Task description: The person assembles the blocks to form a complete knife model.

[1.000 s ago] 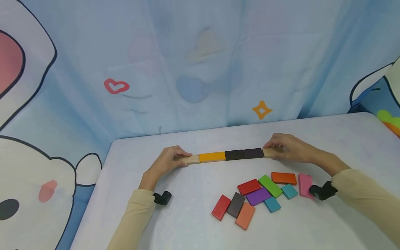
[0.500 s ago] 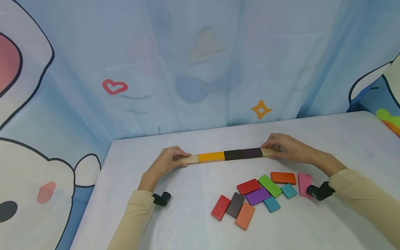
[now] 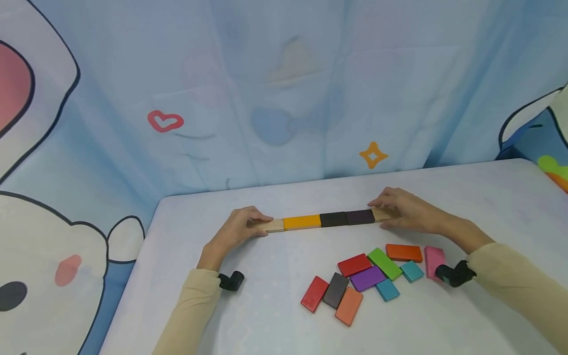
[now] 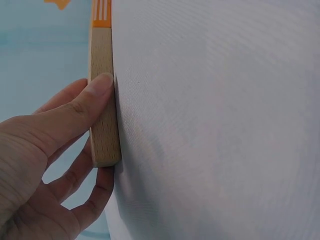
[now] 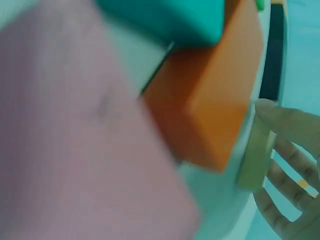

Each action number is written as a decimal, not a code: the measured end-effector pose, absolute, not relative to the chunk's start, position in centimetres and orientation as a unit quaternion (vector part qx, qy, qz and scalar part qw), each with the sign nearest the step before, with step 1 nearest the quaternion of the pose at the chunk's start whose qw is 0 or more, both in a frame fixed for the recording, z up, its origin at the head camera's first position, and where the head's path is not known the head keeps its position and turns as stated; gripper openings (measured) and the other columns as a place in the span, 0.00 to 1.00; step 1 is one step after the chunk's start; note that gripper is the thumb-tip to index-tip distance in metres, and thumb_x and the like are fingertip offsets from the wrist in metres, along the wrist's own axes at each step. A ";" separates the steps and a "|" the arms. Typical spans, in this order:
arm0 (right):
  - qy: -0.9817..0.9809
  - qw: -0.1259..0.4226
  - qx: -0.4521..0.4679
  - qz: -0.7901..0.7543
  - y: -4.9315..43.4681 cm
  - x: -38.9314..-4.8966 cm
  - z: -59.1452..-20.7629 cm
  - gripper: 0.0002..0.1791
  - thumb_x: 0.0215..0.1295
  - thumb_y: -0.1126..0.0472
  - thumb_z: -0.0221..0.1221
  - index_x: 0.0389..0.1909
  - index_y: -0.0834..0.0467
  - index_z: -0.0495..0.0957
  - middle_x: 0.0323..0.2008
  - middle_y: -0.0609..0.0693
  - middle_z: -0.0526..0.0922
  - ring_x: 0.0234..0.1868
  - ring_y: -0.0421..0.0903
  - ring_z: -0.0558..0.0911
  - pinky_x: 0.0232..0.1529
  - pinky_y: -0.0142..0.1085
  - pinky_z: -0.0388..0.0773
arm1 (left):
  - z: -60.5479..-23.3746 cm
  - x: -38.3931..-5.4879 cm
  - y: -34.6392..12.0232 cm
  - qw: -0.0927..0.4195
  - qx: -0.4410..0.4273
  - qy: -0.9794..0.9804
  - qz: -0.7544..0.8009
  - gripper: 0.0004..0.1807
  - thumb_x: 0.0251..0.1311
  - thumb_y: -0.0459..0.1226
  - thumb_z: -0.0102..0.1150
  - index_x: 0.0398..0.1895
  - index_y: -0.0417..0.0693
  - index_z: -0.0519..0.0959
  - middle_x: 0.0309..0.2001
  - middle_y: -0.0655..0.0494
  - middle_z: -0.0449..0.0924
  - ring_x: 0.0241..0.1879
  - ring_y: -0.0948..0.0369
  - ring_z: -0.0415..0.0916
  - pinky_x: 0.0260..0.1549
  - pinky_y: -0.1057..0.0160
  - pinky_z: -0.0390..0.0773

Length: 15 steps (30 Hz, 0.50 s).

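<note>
A straight row of blocks lies across the table: a bare wooden block [image 3: 276, 226], a yellow block [image 3: 301, 223], a black block [image 3: 333, 219], a dark purplish block [image 3: 360, 217] and a second bare wooden block [image 3: 383, 214]. At the row's left end my left hand [image 3: 234, 228] pinches the first wooden block, thumb on its near side, as the left wrist view shows. My right hand [image 3: 410, 212] grips the wooden block at the right end. In the right wrist view its thumb [image 5: 267, 110] lies near the joint with the dark block; other fingers are behind.
Several loose blocks lie nearer the person, among them a red block [image 3: 355, 265], a green block [image 3: 384, 263], a purple block [image 3: 368, 278] and a pink block [image 3: 434, 261] by the right wrist's black camera [image 3: 456, 274]. A blue curtain [image 3: 284, 98] hangs behind the table.
My right hand has slid slightly left along the end block, its fingertips now at the joint with the dark block. The left hand and the row look unchanged.
</note>
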State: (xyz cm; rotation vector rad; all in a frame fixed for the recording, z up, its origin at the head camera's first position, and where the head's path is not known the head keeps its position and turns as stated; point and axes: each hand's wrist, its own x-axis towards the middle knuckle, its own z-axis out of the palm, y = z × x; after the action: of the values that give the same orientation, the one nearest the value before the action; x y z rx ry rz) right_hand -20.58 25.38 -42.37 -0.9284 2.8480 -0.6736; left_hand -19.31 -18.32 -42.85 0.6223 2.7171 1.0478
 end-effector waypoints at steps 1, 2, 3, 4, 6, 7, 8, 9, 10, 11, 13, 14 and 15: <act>0.926 0.030 -0.305 -0.219 25.1 -20.4 -42.2 0.28 0.54 0.67 0.79 0.58 0.62 0.84 0.46 0.53 0.81 0.50 0.54 0.78 0.51 0.54 0.84 | -42.9 -19.4 -18.3 0.082 0.208 0.910 0.350 0.19 0.61 0.32 0.74 0.56 0.45 0.88 0.48 0.53 0.86 0.50 0.55 0.79 0.57 0.53 0.79; 0.926 0.025 -0.309 -0.217 24.7 -20.1 -41.9 0.29 0.53 0.67 0.79 0.59 0.61 0.84 0.47 0.54 0.81 0.52 0.55 0.78 0.51 0.54 0.84 | -42.9 -19.4 -18.3 0.083 0.206 0.910 0.350 0.19 0.60 0.32 0.74 0.56 0.45 0.88 0.48 0.53 0.86 0.50 0.55 0.79 0.57 0.53 0.79; 0.925 0.018 -0.314 -0.215 24.2 -19.8 -41.6 0.30 0.53 0.67 0.79 0.59 0.61 0.84 0.48 0.54 0.81 0.52 0.55 0.78 0.51 0.54 0.84 | -43.0 -19.4 -18.3 0.083 0.206 0.911 0.348 0.19 0.61 0.32 0.74 0.57 0.45 0.88 0.48 0.53 0.86 0.50 0.55 0.79 0.57 0.53 0.79; 0.921 0.014 -0.323 -0.215 23.7 -19.4 -41.2 0.30 0.53 0.67 0.79 0.59 0.60 0.84 0.49 0.54 0.81 0.53 0.55 0.77 0.51 0.54 0.84 | -43.0 -19.4 -18.4 0.081 0.206 0.912 0.346 0.19 0.61 0.32 0.74 0.57 0.45 0.88 0.48 0.53 0.86 0.50 0.55 0.79 0.57 0.53 0.79; 0.913 0.014 -0.345 -0.217 22.3 -18.5 -40.3 0.28 0.54 0.67 0.79 0.58 0.58 0.85 0.50 0.53 0.81 0.54 0.54 0.77 0.51 0.51 0.85 | -42.9 -19.4 -18.4 0.081 0.205 0.913 0.344 0.19 0.61 0.32 0.74 0.56 0.46 0.88 0.48 0.54 0.85 0.50 0.55 0.79 0.57 0.53 0.79; 0.908 0.021 -0.358 -0.217 21.6 -17.9 -39.9 0.26 0.55 0.66 0.78 0.57 0.58 0.85 0.50 0.52 0.80 0.54 0.53 0.78 0.50 0.49 0.86 | -42.9 -19.3 -18.5 0.081 0.204 0.913 0.343 0.19 0.61 0.33 0.74 0.57 0.46 0.88 0.48 0.54 0.85 0.50 0.55 0.79 0.57 0.53 0.79; 0.902 0.035 -0.370 -0.219 21.0 -17.4 -39.6 0.24 0.56 0.65 0.78 0.55 0.57 0.86 0.50 0.50 0.80 0.53 0.52 0.78 0.50 0.48 0.86 | -42.9 -19.3 -18.5 0.080 0.203 0.914 0.342 0.19 0.61 0.33 0.74 0.56 0.46 0.88 0.48 0.54 0.85 0.49 0.55 0.79 0.56 0.53 0.79; 0.897 0.053 -0.379 -0.219 20.4 -16.9 -39.4 0.22 0.58 0.64 0.77 0.54 0.55 0.86 0.49 0.48 0.80 0.53 0.51 0.78 0.50 0.46 0.86 | -42.9 -19.3 -18.5 0.079 0.202 0.914 0.341 0.19 0.61 0.33 0.74 0.56 0.46 0.88 0.47 0.54 0.85 0.49 0.56 0.79 0.56 0.53 0.79; 0.891 0.073 -0.389 -0.221 19.8 -16.4 -39.1 0.20 0.59 0.62 0.77 0.53 0.54 0.87 0.49 0.47 0.80 0.53 0.50 0.79 0.51 0.45 0.86 | -42.9 -19.2 -18.6 0.079 0.202 0.914 0.342 0.19 0.61 0.33 0.74 0.56 0.46 0.88 0.47 0.54 0.85 0.49 0.56 0.79 0.56 0.53 0.79; 0.886 0.092 -0.397 -0.219 19.4 -16.0 -39.0 0.19 0.60 0.61 0.76 0.53 0.53 0.87 0.49 0.45 0.79 0.53 0.49 0.79 0.51 0.44 0.86 | -42.9 -19.2 -18.6 0.080 0.200 0.915 0.342 0.19 0.61 0.33 0.74 0.56 0.46 0.88 0.47 0.54 0.85 0.49 0.56 0.78 0.56 0.54 0.79; 0.877 0.130 -0.409 -0.216 18.7 -15.2 -39.0 0.17 0.62 0.59 0.75 0.52 0.52 0.88 0.47 0.43 0.78 0.51 0.47 0.80 0.51 0.42 0.85 | -42.9 -19.2 -18.6 0.079 0.201 0.915 0.341 0.19 0.61 0.32 0.74 0.56 0.46 0.88 0.47 0.54 0.85 0.48 0.56 0.78 0.55 0.54 0.79; 0.874 0.145 -0.410 -0.215 18.4 -14.9 -39.0 0.16 0.63 0.58 0.75 0.52 0.51 0.88 0.46 0.42 0.78 0.50 0.45 0.80 0.52 0.41 0.85 | -42.9 -19.2 -18.6 0.079 0.201 0.915 0.341 0.19 0.61 0.32 0.74 0.56 0.46 0.88 0.47 0.54 0.85 0.48 0.56 0.78 0.55 0.54 0.79; 0.872 0.156 -0.414 -0.211 18.2 -14.7 -39.1 0.16 0.63 0.57 0.75 0.51 0.51 0.88 0.45 0.40 0.78 0.49 0.44 0.80 0.51 0.40 0.85 | -43.0 -19.2 -18.6 0.079 0.202 0.915 0.340 0.19 0.61 0.32 0.74 0.56 0.46 0.88 0.47 0.54 0.85 0.48 0.56 0.78 0.55 0.54 0.79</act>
State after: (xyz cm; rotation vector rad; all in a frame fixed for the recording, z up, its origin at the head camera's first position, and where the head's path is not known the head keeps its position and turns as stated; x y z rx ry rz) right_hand -14.71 18.21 -39.10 -1.1844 2.4972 -0.6041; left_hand -19.17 -18.57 -42.96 0.6058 2.7385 1.0187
